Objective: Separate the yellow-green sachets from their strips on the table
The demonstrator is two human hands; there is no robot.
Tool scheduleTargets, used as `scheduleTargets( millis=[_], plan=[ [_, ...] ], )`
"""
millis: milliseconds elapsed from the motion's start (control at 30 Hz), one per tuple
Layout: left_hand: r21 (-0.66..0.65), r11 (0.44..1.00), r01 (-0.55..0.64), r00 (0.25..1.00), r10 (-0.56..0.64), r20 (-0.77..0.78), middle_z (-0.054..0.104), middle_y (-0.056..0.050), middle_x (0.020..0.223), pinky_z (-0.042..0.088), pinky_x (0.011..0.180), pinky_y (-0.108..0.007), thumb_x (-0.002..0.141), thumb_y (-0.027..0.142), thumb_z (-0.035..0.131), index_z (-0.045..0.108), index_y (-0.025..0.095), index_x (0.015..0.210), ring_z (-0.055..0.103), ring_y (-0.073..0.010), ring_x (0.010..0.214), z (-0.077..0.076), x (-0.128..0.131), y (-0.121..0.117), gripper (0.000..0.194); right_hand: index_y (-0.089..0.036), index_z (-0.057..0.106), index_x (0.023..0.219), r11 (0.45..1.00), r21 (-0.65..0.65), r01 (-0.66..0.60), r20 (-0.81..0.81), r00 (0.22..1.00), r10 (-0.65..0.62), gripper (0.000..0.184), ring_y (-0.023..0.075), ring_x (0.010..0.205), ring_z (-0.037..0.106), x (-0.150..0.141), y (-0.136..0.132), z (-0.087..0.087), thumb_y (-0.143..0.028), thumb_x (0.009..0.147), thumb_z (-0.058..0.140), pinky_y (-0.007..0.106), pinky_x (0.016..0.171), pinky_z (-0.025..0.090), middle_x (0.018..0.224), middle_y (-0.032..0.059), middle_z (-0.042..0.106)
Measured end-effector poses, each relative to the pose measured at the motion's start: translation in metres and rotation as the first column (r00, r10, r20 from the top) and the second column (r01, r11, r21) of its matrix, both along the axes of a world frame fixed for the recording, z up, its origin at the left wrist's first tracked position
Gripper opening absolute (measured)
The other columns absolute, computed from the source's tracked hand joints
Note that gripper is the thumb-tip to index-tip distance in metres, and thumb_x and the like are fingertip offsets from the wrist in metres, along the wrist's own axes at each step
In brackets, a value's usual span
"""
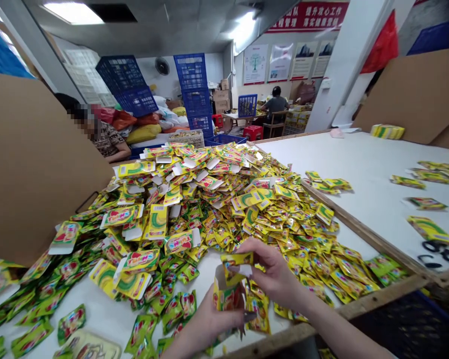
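Observation:
My left hand (pixel 209 319) is wrapped round a small open carton (pixel 224 294) near the table's front edge, its white flap standing up. Just above the carton's mouth, my right hand (pixel 271 269) pinches a small yellow packet (pixel 236 263), which covers part of the opening. Whether the packet's lower end is inside the carton I cannot tell. Loose yellow packets (pixel 314 259) lie beside my right hand. Green packets (pixel 179 306) with red pictures are spread to the left of my left hand. Flattened or unfilled-looking yellow cartons (pixel 140 262) lie on the heap beyond.
A wooden strip (pixel 353 222) divides the heap from a white tabletop (pixel 333 154) on the right, where black scissors handles (pixel 439 252) lie. Cardboard sheets (pixel 33 164) stand at the left. Blue crates (pixel 192 89) are stacked behind. One person (pixel 110 132) sits at left, another (pixel 277 104) farther back.

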State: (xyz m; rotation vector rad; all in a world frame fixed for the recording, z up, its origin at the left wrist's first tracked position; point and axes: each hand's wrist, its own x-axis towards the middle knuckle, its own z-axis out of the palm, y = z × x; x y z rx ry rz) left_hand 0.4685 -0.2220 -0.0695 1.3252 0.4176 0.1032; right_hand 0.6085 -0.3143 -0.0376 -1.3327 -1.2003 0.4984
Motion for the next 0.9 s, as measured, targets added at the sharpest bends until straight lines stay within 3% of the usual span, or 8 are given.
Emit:
scheduleTargets(
  millis=[167, 333, 433, 533, 600, 733, 833, 900],
  plan=[
    [0.009, 0.995, 0.1, 0.994, -0.1, -0.036, 0.054, 0.003, 0.06, 0.04, 0.054, -0.021, 0.063, 0.024, 0.067, 0.057, 0.014, 0.077, 0.047, -0.0094, 0.054, -0.001, -0.007, -0.001, 0.021, -0.022, 0.062, 0.095, 0.96, -0.231, -0.158, 0.385, 0.892, 0.239, 0.04, 0.0149, 0.082, 0.055, -0.002, -0.006, 0.013, 0.003, 0.071, 0.042, 0.026, 0.073, 0.043, 0.088, 0.003, 0.057],
    [0.063, 0.995, 0.076, 0.991, -0.069, -0.115, 0.047, 0.007, 0.057, 0.036, 0.05, -0.019, 0.058, 0.013, 0.06, 0.051, 0.016, 0.071, 0.041, -0.0076, 0.052, -0.013, -0.006, -0.008, 0.017, -0.022, 0.06, 0.102, 0.834, -0.458, -0.308, 0.362, 0.792, 0.492, 0.046, 0.0158, 0.093, 0.055, 0.0, -0.017, 0.029, 0.003, 0.069, 0.041, 0.026, 0.082, 0.042, 0.101, 0.0046, 0.057],
    [-0.007, 0.997, 0.074, 0.983, -0.074, -0.17, 0.048, 0.006, 0.058, 0.038, 0.05, -0.021, 0.058, 0.014, 0.055, 0.049, 0.017, 0.073, 0.044, -0.0088, 0.051, -0.016, -0.011, -0.009, 0.016, -0.022, 0.055, 0.107, 0.878, -0.438, -0.192, 0.341, 0.868, 0.36, 0.049, 0.0154, 0.09, 0.054, 0.001, -0.021, 0.019, 0.003, 0.066, 0.042, 0.026, 0.079, 0.043, 0.101, 0.0044, 0.056],
    [-0.008, 0.992, 0.127, 0.968, -0.126, -0.219, 0.05, 0.007, 0.059, 0.037, 0.05, -0.019, 0.057, 0.009, 0.054, 0.051, 0.018, 0.075, 0.046, -0.0088, 0.052, -0.019, -0.019, -0.008, 0.02, -0.02, 0.061, 0.085, 0.907, -0.409, -0.096, 0.326, 0.913, 0.244, 0.034, 0.0137, 0.071, 0.054, 0.001, -0.026, 0.002, 0.002, 0.066, 0.044, 0.023, 0.066, 0.042, 0.078, 0.0001, 0.058],
    [0.019, 0.984, 0.178, 0.97, -0.172, -0.173, 0.051, 0.007, 0.062, 0.036, 0.051, -0.017, 0.054, 0.003, 0.054, 0.054, 0.019, 0.081, 0.046, -0.0082, 0.055, -0.022, -0.021, -0.009, 0.031, -0.021, 0.064, 0.078, 0.882, -0.417, -0.218, 0.275, 0.895, 0.351, 0.031, 0.014, 0.071, 0.056, -0.002, -0.031, -0.005, 0.001, 0.07, 0.043, 0.024, 0.067, 0.042, 0.074, 0.0, 0.061],
    [0.026, 0.976, 0.217, 0.976, -0.217, -0.019, 0.06, 0.003, 0.089, 0.043, 0.066, -0.02, 0.055, 0.002, 0.058, 0.052, 0.021, 0.109, 0.056, -0.0135, 0.079, -0.024, -0.016, -0.017, 0.058, -0.026, 0.064, 0.1, 0.789, -0.46, -0.407, 0.086, 0.864, 0.496, 0.036, 0.0173, 0.088, 0.06, -0.011, -0.041, -0.012, -0.008, 0.079, 0.041, 0.029, 0.08, 0.045, 0.095, 0.0032, 0.066],
    [0.054, 0.967, 0.25, 0.968, -0.25, -0.017, 0.055, -0.005, 0.12, 0.041, 0.09, -0.03, 0.061, 0.013, 0.067, 0.03, 0.023, 0.134, 0.054, -0.0207, 0.105, -0.023, -0.016, -0.016, 0.083, -0.028, 0.065, 0.095, 0.837, -0.465, -0.29, 0.127, 0.913, 0.388, 0.037, 0.0172, 0.088, 0.061, -0.004, -0.052, -0.019, -0.005, 0.075, 0.042, 0.029, 0.079, 0.047, 0.094, 0.0027, 0.065],
    [0.247, 0.945, 0.214, 0.977, -0.204, -0.064, 0.05, -0.006, 0.128, 0.034, 0.1, -0.034, 0.067, 0.022, 0.067, 0.031, 0.026, 0.134, 0.048, -0.022, 0.116, -0.023, -0.024, -0.002, 0.076, -0.026, 0.065, 0.086, 0.909, -0.41, -0.081, 0.296, 0.93, 0.217, 0.032, 0.0183, 0.088, 0.061, 0.021, -0.064, -0.02, -0.007, 0.076, 0.042, 0.03, 0.077, 0.048, 0.091, 0.0034, 0.065]
  ],
)
